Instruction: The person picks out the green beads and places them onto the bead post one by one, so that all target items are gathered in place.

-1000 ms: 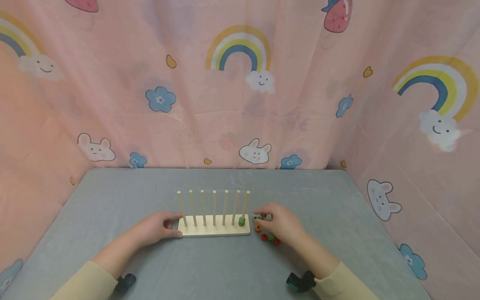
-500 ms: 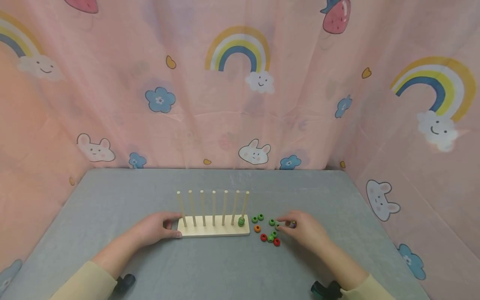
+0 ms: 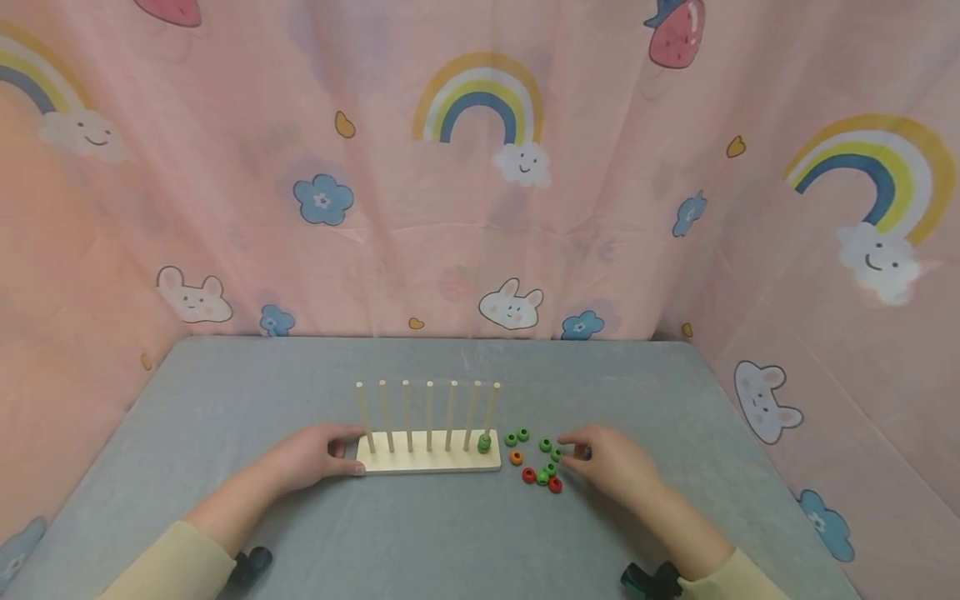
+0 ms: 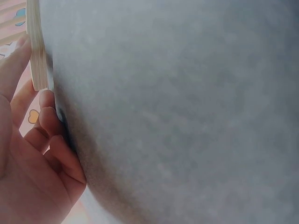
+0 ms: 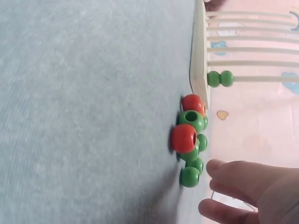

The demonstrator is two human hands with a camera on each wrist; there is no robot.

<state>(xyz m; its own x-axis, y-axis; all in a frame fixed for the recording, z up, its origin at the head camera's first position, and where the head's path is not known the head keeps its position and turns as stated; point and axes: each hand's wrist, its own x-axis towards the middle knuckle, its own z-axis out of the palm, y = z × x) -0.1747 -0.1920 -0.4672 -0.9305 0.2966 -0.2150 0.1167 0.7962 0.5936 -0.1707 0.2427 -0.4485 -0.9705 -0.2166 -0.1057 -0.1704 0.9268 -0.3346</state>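
A pale wooden peg board [image 3: 420, 463] with a row of upright pegs stands mid-table. Two green beads [image 5: 219, 78] sit on its rightmost peg, low against the base. My left hand [image 3: 309, 457] grips the board's left end between thumb and fingers; the left wrist view shows the board's end [image 4: 38, 65] against them. To the right of the board lie loose green beads [image 3: 545, 445], red beads [image 3: 529, 476] and an orange bead [image 3: 516, 457]. My right hand [image 3: 611, 462] hovers at their right side, thumb and fingertips apart. A small dark bluish thing [image 3: 588, 453] shows partly behind its fingers.
The grey table [image 3: 420, 542] meets a pink patterned curtain [image 3: 420, 250] behind and at both sides. Dark wrist-worn devices sit at the left sleeve [image 3: 251, 567] and right sleeve [image 3: 651, 581].
From over the beads nearest the board, my right hand has drawn back to the right, uncovering several beads. In the last half second it barely moves. My left hand stays on the board.
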